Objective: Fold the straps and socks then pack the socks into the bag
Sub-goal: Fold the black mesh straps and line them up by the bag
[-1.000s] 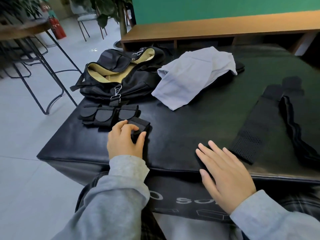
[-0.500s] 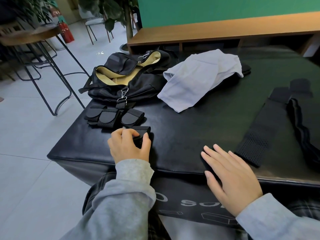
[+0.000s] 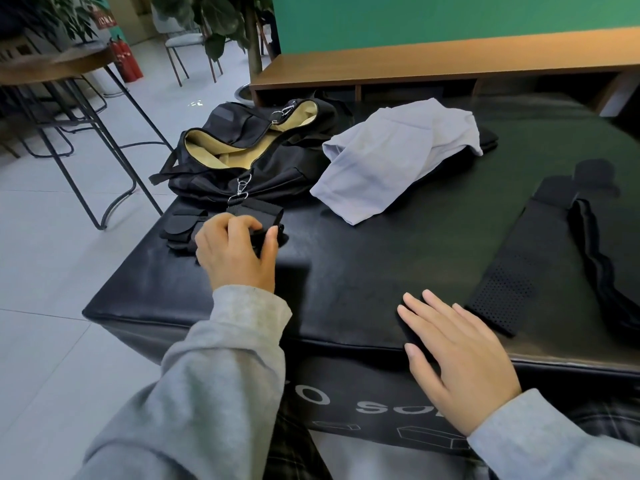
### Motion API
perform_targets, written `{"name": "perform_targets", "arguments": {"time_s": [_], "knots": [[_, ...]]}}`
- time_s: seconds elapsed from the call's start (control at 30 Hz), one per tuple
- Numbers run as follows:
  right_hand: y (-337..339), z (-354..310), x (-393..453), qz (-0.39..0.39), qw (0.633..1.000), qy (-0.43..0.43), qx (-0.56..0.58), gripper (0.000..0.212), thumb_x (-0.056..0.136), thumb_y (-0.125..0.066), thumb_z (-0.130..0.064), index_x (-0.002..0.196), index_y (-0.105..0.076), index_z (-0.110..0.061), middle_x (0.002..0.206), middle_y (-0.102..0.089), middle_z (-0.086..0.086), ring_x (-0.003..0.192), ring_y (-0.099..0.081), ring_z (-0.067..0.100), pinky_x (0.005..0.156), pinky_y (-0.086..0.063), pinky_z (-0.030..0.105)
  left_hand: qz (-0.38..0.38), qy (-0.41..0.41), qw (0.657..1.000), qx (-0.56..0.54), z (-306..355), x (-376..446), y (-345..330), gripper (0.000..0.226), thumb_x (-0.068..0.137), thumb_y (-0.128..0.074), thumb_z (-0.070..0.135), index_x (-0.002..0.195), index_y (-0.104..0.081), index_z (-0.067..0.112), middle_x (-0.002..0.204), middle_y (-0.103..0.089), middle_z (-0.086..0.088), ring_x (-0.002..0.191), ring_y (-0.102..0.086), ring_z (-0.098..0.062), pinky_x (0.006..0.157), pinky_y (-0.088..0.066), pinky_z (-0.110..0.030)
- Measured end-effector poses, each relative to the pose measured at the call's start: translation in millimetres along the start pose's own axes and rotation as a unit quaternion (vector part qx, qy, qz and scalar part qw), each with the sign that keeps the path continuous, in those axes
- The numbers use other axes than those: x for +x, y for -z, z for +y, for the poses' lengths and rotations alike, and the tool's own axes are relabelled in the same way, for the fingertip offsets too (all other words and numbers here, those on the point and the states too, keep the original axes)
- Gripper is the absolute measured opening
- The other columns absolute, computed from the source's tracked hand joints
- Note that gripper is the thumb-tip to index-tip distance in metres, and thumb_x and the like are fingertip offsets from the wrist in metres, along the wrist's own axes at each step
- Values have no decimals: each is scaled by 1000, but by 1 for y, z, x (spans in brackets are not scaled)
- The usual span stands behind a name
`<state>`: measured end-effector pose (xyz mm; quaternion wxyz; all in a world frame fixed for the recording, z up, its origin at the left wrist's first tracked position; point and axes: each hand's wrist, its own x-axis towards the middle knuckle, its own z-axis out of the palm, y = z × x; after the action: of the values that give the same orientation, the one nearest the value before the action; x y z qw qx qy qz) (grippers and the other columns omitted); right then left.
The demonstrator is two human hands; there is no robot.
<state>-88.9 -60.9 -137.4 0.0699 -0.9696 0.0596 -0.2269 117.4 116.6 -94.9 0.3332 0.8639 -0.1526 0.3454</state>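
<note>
A person's left hand (image 3: 239,251) grips a small folded black strap (image 3: 266,233) on a black padded table (image 3: 363,265), just beside more folded black straps (image 3: 181,226) at the left. The right hand (image 3: 457,358) lies flat with fingers straight on the table's near edge. An open black bag with tan lining (image 3: 242,150) sits far left, a pale grey cloth (image 3: 391,157) beside it. Long black perforated straps (image 3: 519,268) lie at the right.

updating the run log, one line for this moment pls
left hand: grips folded strap | right hand: flat on table | bag: open
</note>
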Motion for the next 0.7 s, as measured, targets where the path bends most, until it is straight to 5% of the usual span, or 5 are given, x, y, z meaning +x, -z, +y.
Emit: {"name": "perform_targets", "arguments": {"time_s": [0.1, 0.2, 0.33, 0.57, 0.7], "knots": [[0, 0, 0, -1, 1000, 0, 9, 61, 99, -13, -43, 121, -63, -16, 131, -58, -4, 127, -41, 15, 104, -29, 33, -72, 13, 996, 49, -4, 7, -10, 22, 82, -69, 25, 93, -61, 7, 105, -53, -13, 100, -48, -33, 90, -32, -44], [0, 0, 0, 4, 1000, 2, 11, 57, 98, -18, -41, 121, -64, -16, 131, -58, -4, 127, -41, 15, 104, -29, 33, -114, 43, 990, 75, -7, 6, -15, 20, 86, -65, 24, 98, -58, 10, 111, -50, -10, 101, -48, -28, 97, -24, -39], [0, 0, 0, 14, 1000, 4, 7, 46, 87, -38, -35, 119, -65, -16, 129, -59, -3, 126, -41, 15, 104, -29, 33, -113, 38, 988, 97, -9, 1, -13, 16, 85, -64, 18, 97, -58, 8, 108, -52, -12, 105, -47, -30, 96, -26, -42], [0, -1, -1, 20, 1000, -9, 21, 47, 95, -29, -37, 117, -66, -18, 129, -59, -6, 127, -42, 14, 105, -28, 31, -29, -69, 996, 51, 10, -28, -11, 26, 77, -52, 30, 96, -51, 12, 115, -46, -6, 120, -35, -27, 96, -26, -43], [1, 0, -1, 42, 998, -11, 46, 39, 88, -41, -30, 114, -67, -18, 126, -61, -5, 126, -42, 14, 104, -30, 33, -59, -90, 994, 10, 35, -60, -9, 27, 79, -48, 31, 100, -49, 15, 121, -43, -3, 122, -37, -27, 96, -24, -40]]}}
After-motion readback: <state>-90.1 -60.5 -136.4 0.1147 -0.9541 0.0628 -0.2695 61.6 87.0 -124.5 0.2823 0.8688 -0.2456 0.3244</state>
